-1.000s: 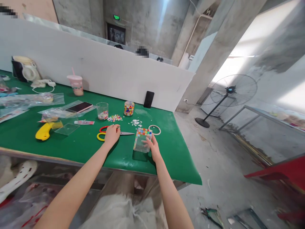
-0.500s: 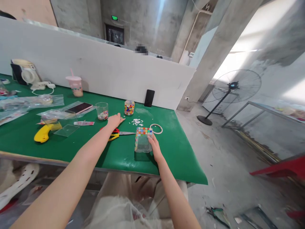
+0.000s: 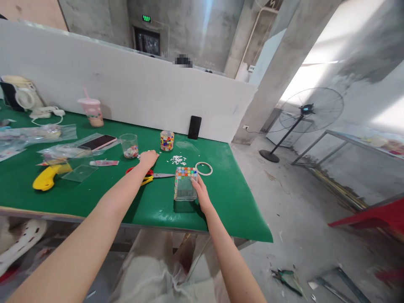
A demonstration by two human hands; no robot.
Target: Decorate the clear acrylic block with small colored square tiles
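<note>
My right hand (image 3: 202,194) grips a clear box (image 3: 185,189) by its right side, near the front of the table. Colourful small tiles (image 3: 187,171) cover the box's upper strip and left edge. Over the table to the left, my left hand (image 3: 149,159) is closed, its fingers bent down and mostly hidden; what they hold is too small to make out. Just left of it stands a clear cup (image 3: 128,147) with small coloured pieces inside. Scissors (image 3: 162,175) with red and yellow handles lie partly under my left forearm. White bits (image 3: 178,160) are scattered beyond the box.
A tile-covered round jar (image 3: 167,141) and a black phone (image 3: 195,127) stand toward the white partition (image 3: 135,92). A white ring (image 3: 204,168) lies right of the box. Leftward are a glue tube (image 3: 104,163), a yellow tool (image 3: 47,179), a pink phone (image 3: 99,143) and a pink tumbler (image 3: 92,112).
My left hand has drawn its fingers in from a more stretched pose, near the cup. My right hand still holds the box. The whole view has shifted slightly.
</note>
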